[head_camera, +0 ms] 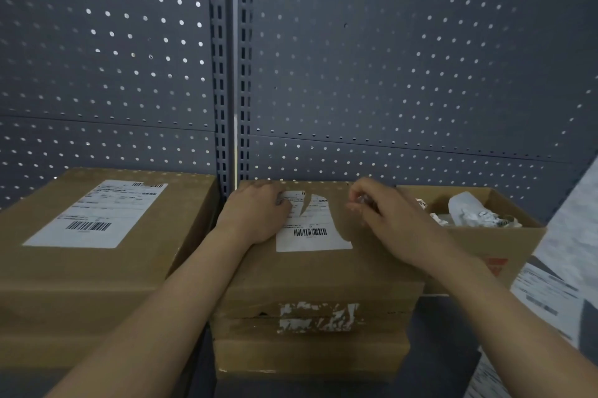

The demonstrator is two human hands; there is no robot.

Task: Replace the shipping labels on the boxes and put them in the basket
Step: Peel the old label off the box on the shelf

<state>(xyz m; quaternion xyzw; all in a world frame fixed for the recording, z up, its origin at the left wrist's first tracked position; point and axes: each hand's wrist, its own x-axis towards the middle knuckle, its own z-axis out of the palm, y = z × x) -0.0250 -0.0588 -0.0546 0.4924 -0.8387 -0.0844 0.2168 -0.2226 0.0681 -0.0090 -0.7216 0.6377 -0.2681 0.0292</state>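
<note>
Old label [312, 231] half torn off the centre box [323, 271]. Left hand [255, 213] presses flat on the box; right hand [378, 209] pinches what looks like a scrap [364, 201]. Next: catch the torn edge and peel.

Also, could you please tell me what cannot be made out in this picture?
Head view:
Torn label print: too small, blurred.
Its left edge: under the left hand.
Scrap pinched by the right hand: blurred, behind fingers.
Printed sheets: cut by right edge.
</note>
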